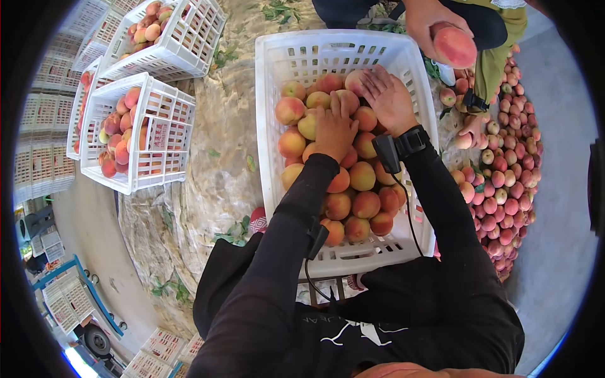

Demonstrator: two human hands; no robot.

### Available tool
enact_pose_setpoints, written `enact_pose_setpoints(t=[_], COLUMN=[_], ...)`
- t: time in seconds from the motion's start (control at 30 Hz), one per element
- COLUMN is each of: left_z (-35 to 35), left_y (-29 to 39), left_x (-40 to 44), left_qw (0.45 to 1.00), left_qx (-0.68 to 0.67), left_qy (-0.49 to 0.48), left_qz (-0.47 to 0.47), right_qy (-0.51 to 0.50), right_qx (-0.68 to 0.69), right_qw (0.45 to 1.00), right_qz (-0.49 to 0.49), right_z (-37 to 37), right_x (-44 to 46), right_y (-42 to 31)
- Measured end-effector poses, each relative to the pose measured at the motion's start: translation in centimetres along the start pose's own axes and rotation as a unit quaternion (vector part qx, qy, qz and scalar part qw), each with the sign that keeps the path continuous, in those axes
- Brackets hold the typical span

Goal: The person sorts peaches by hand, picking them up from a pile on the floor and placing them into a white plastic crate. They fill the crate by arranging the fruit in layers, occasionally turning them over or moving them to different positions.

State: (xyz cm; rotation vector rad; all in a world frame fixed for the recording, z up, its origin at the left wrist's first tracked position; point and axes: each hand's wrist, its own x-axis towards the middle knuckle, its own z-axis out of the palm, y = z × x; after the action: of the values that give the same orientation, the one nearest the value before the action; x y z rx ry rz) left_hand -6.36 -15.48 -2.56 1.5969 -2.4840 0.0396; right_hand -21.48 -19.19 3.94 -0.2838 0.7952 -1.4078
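A white plastic crate (272, 82) of peaches (362, 176) stands in front of me. My left hand (335, 131) lies palm down on the peaches near the crate's middle, fingers stretched forward and slightly apart. It touches fruit but grips none that I can see. Beside it, my right hand (389, 101) is held flat with fingers extended at the crate's right side. Its fingertips are next to a pale pink peach (354, 82). Both forearms wear black sleeves, with a small black device at the right wrist.
At the upper right, another person's hand (428, 22) holds a large peach (455, 46); a lower hand (469, 131) reaches to a peach pile (504, 189). More filled white crates (142, 135) stand left on a leaf-strewn sheet (217, 157). A blue cart (82, 277) is at lower left.
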Motion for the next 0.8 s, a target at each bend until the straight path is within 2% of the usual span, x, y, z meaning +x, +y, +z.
enact_pose_setpoints(t=[0.03, 0.1, 0.2, 0.37, 0.43, 0.5, 0.53, 0.6, 0.63, 0.7, 0.73, 0.8], left_z=[0.1, 0.1, -0.3, 0.0, 0.2, -0.2, -0.7, -1.5, -1.1, -0.5, -0.3, 0.1], left_y=[0.1, -0.1, 0.1, 0.1, 0.0, 0.1, 0.0, 0.1, 0.0, -0.1, -0.1, -0.1], left_x=[0.0, 0.0, 0.0, 0.0, 0.2, 0.3, 0.1, 0.0, 0.0, 0.2, 0.3, 0.2], left_qw=[1.0, 0.997, 0.999, 0.998, 0.998, 1.0, 1.0, 0.998, 0.998, 0.999, 0.999, 0.998], left_qx=[-0.004, -0.005, -0.006, -0.008, -0.017, -0.004, -0.002, 0.05, 0.05, 0.044, 0.045, 0.045], left_qy=[0.003, 0.074, 0.031, 0.053, 0.053, -0.005, -0.01, -0.017, -0.018, -0.008, -0.009, 0.002], left_qz=[-0.001, 0.013, 0.001, 0.018, 0.01, -0.003, -0.004, 0.024, 0.023, 0.027, 0.023, 0.042], right_qy=[0.024, 0.048, 0.058, -0.024, -0.009, 0.008, 0.01, 0.009, 0.008, 0.073, 0.071, 0.034], right_qx=[0.024, 0.045, 0.085, 0.218, 0.17, 0.116, 0.119, -0.015, -0.015, -0.093, -0.095, -0.27], right_qw=[0.999, 0.998, 0.994, 0.97, 0.982, 0.989, 0.988, 0.993, 0.993, 0.987, 0.987, 0.962], right_qz=[0.008, 0.012, 0.021, 0.108, 0.077, 0.09, 0.093, 0.118, 0.12, 0.108, 0.111, 0.031], right_z=[-0.5, -1.2, -0.9, 0.3, 1.0, 1.5, 1.2, 1.1, 1.3, 1.8, 2.0, 2.2], right_x=[-0.1, -0.4, -1.0, 0.4, 0.8, 1.3, 1.9, 3.4, 3.8, 4.6, 5.1, 6.1], right_y=[-0.1, -0.4, -0.6, 0.2, 1.1, 1.5, 2.0, 2.5, 2.7, 3.2, 3.4, 4.0])
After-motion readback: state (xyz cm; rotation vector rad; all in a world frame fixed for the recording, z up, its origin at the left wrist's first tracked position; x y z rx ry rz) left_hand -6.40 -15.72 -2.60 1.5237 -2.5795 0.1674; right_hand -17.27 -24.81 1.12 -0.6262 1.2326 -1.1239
